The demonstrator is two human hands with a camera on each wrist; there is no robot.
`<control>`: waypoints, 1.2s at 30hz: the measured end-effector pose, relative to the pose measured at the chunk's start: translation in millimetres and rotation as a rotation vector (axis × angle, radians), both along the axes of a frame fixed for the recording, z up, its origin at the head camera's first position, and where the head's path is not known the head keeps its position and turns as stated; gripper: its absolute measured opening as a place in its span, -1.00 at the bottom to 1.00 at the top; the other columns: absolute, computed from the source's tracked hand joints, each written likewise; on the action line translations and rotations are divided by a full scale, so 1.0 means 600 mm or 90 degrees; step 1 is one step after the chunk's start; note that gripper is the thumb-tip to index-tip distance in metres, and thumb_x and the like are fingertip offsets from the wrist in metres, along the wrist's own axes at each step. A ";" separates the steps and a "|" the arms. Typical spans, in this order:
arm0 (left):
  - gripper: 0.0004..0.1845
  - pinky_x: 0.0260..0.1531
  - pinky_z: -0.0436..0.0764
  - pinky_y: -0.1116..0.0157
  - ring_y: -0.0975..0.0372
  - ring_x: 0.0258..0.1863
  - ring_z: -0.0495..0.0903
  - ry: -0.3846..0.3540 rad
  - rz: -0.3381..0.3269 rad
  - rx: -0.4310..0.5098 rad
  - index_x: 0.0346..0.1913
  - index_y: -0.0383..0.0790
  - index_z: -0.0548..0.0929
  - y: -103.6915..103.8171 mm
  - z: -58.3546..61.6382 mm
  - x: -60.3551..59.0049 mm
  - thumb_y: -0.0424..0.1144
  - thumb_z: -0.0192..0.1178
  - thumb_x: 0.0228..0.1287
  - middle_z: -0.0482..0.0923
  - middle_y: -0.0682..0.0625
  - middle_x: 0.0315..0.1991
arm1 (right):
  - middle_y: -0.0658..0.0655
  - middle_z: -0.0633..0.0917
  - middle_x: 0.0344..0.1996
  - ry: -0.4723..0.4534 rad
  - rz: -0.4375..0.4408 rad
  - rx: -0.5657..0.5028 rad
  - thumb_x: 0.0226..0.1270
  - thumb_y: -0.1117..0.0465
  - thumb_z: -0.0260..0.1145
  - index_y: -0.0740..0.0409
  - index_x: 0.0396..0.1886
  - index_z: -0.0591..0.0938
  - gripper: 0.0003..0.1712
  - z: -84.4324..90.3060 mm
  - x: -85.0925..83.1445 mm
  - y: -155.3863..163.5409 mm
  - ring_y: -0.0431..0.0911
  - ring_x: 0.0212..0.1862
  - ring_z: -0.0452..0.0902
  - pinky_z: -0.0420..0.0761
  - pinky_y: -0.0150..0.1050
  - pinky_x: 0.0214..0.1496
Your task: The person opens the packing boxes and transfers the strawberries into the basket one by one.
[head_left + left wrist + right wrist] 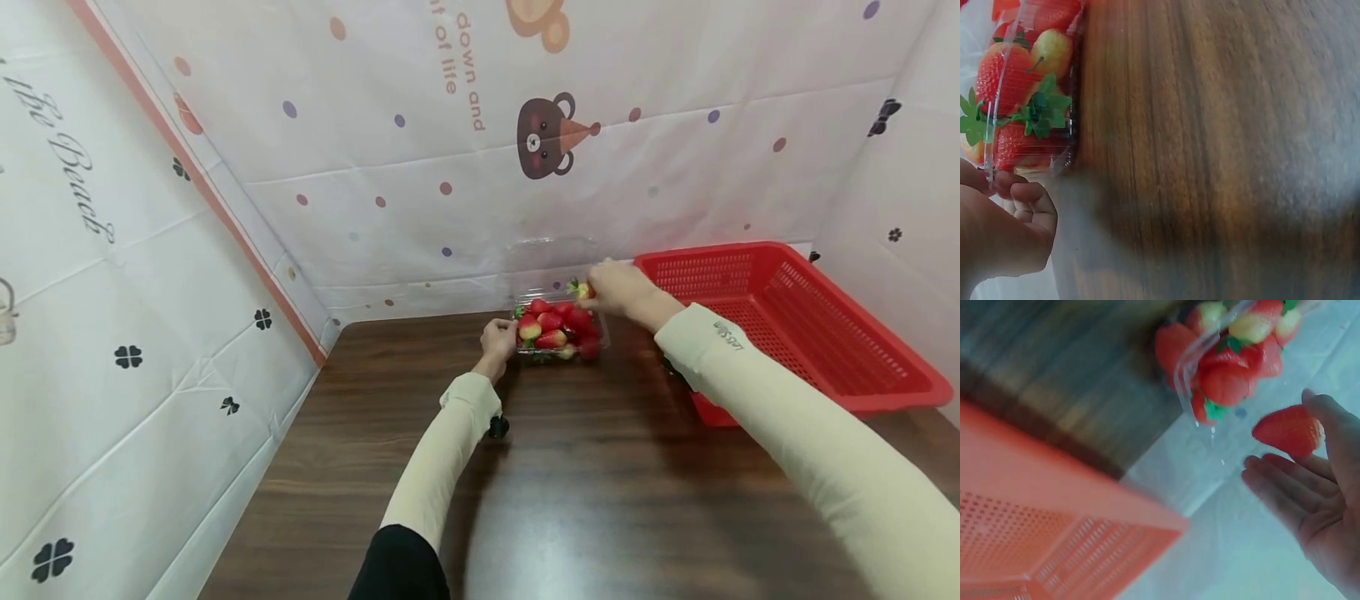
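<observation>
A clear plastic box [1060, 156] full of red strawberries [551, 338] stands at the back of the table, its transparent lid raised behind it. My left hand [498, 340] pinches the rim at the box's left end between thumb and curled fingers. Off the box's right side, my right hand [622, 292] holds a single strawberry [1288, 430] between thumb and finger. Its pointed red tip faces away from the palm in the right wrist view, and the other fingers are spread below. Pale patches and green leaves show on several berries in the box.
A large red perforated basket [825, 333] stands to the right, partly behind my right forearm. The brown wooden table [585, 467] meets a patterned white sheet [420, 225] at the back and left. A small black object [498, 427] sits at my left cuff.
</observation>
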State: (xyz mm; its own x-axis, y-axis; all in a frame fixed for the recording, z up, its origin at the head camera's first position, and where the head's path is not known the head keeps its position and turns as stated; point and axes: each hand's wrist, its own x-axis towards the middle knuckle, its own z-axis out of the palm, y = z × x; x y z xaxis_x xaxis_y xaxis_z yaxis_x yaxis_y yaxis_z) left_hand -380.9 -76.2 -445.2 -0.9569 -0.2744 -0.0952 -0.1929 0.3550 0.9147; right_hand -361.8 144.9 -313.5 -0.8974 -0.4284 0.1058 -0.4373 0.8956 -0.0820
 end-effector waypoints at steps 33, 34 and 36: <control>-0.63 0.04 0.65 -0.04 -0.09 0.08 0.71 0.015 -0.037 -0.338 0.22 -0.09 0.60 -0.011 0.009 -0.008 0.00 -0.02 0.59 0.69 -0.15 0.17 | 0.54 0.63 -0.05 0.000 -0.147 -0.137 0.37 0.20 0.41 0.50 0.09 0.53 -0.51 0.095 -0.017 0.171 0.30 -0.11 0.55 0.55 0.25 -0.03; -0.61 0.04 0.65 -0.05 -0.09 0.09 0.70 0.014 -0.036 -0.337 0.27 -0.08 0.58 -0.010 0.009 -0.008 -0.01 -0.01 0.59 0.68 -0.15 0.19 | 0.54 0.62 -0.04 -0.001 -0.151 -0.139 0.37 0.17 0.42 0.50 0.08 0.53 -0.49 0.089 -0.017 0.179 0.30 -0.11 0.54 0.55 0.25 -0.03; -0.59 0.05 0.64 -0.06 -0.10 0.11 0.69 0.010 -0.037 -0.337 0.34 -0.06 0.53 -0.006 0.007 -0.009 -0.03 -0.01 0.58 0.66 -0.15 0.22 | 0.52 0.62 -0.07 -0.006 -0.157 -0.146 0.36 0.11 0.45 0.47 0.05 0.52 -0.46 0.076 -0.015 0.197 0.30 -0.11 0.52 0.54 0.22 -0.07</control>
State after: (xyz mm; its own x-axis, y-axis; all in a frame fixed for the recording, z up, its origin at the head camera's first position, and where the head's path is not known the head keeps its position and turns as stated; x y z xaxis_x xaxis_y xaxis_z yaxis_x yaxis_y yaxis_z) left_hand -386.3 -80.1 -441.0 -0.9720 -0.2281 0.0561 -0.1476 0.7787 0.6098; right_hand -370.6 263.2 -268.2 -0.9725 -0.1645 0.1649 -0.2079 0.9322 -0.2962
